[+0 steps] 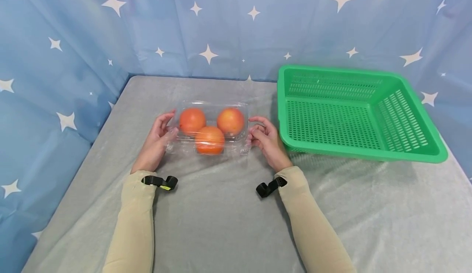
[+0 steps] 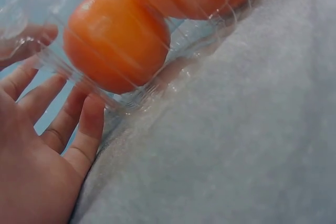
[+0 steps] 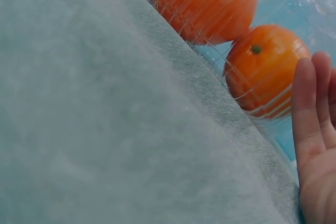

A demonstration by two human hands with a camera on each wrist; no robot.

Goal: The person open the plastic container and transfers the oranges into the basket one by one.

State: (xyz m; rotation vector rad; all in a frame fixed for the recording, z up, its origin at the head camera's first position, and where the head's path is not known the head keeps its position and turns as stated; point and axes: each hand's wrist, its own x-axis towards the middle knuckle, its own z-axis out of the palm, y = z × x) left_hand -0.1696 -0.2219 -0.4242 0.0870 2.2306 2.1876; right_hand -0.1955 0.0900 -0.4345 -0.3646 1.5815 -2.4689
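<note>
A clear plastic fruit box [image 1: 230, 144] with three oranges inside lies on the grey cloth. Two oranges sit toward its back, one of them the left orange [image 1: 192, 121], and the front orange [image 1: 209, 140] is between them. My left hand [image 1: 156, 139] holds the box's left end, thumb over the rim and fingers [image 2: 92, 116] against the side wall. At the opposite end my right hand [image 1: 268, 141] holds the box by its edge, thumb and index finger at the rim. In the right wrist view, its outer fingers [image 3: 304, 106] stand nearly straight beside an orange [image 3: 268, 69].
A green plastic basket [image 1: 354, 155] with perforated walls stands to the right, its left side close to my right hand. Grey cloth [image 1: 214, 224] covers the table. Blue star-patterned curtains [image 1: 236, 27] hang behind and at the left.
</note>
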